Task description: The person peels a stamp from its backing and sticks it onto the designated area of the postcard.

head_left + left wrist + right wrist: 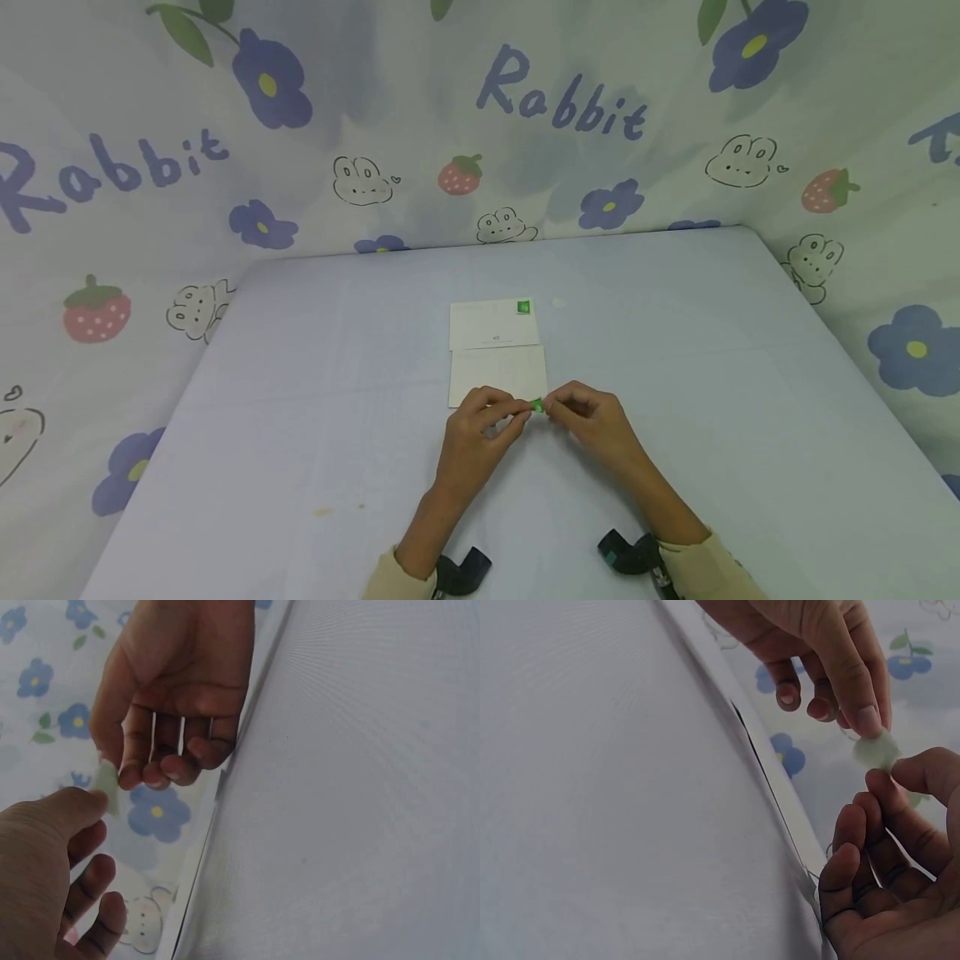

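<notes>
Close over the near edge of a plain cream card, both hands meet at a small green stamp. My left hand pinches its left side between thumb and forefinger. The right hand pinches the opposite edge with thumb and fingertips. Both wrist views show the pale back of the stamp, thin and slightly bent, with the left hand above it and the right hand below. Beyond the plain card lies another cream card, its far right corner bearing a similar green stamp.
A white cloth covers the table, with small yellowish stains at the left front. Behind and beside it hangs a curtain printed with rabbits, flowers and strawberries. Black wrist-worn devices sit at both sleeves.
</notes>
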Demonstrator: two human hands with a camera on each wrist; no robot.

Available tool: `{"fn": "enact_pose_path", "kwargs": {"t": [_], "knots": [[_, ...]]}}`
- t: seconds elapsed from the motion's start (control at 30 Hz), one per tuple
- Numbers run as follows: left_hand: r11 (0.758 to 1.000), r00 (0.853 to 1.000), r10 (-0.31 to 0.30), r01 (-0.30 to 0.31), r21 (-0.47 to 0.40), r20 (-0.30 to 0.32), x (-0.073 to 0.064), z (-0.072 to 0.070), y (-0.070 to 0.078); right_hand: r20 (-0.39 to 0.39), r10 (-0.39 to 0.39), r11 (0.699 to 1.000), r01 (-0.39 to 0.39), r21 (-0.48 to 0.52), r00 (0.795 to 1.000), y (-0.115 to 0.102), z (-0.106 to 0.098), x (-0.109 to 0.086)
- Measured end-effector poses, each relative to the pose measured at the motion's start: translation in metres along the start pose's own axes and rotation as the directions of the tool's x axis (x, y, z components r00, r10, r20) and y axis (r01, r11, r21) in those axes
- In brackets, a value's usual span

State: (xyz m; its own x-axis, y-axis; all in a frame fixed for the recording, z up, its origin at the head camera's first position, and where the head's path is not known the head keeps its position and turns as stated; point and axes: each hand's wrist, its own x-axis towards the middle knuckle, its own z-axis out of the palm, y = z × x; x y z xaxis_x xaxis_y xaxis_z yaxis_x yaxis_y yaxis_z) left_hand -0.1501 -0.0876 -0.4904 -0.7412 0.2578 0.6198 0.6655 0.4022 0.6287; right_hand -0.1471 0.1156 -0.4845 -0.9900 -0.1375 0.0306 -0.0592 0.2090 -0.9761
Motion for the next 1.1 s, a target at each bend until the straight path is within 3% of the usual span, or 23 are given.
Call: {"fn": "enact_pose_path", "kwargs": {"t": [0.2, 0.5, 0.73, 1.1], "knots": [[1.0, 1.0, -0.002, 0.002, 0.015, 0.01, -0.0001, -0.0006, 0.0005, 0.002, 0.001, 1.0, -0.001, 0.002, 1.0, 0.0012, 0.0003, 0.0], [1.0, 0.999, -0.015, 0.015, 0.018, 0.036, -0.0015, -0.0001, -0.0012, -0.017, -0.088, 0.996, 0.088, -0.019, 0.996, 0.0029, 0.0005, 0.0004], [1.0, 0.999, -0.009, 0.009, 0.002, 0.034, -0.0002, -0.0009, -0.0005, -0.06, -0.101, 0.992, 0.097, -0.076, 0.993, 0.0031, 0.0015, 0.0009], [0.995, 0.995, -0.09, 0.088, 0.039, 0.037, 0.0033, -0.0079, -0.0019, -0.107, -0.094, 0.991, 0.083, -0.106, 0.99, 0.0014, 0.0022, 0.0016]]}}
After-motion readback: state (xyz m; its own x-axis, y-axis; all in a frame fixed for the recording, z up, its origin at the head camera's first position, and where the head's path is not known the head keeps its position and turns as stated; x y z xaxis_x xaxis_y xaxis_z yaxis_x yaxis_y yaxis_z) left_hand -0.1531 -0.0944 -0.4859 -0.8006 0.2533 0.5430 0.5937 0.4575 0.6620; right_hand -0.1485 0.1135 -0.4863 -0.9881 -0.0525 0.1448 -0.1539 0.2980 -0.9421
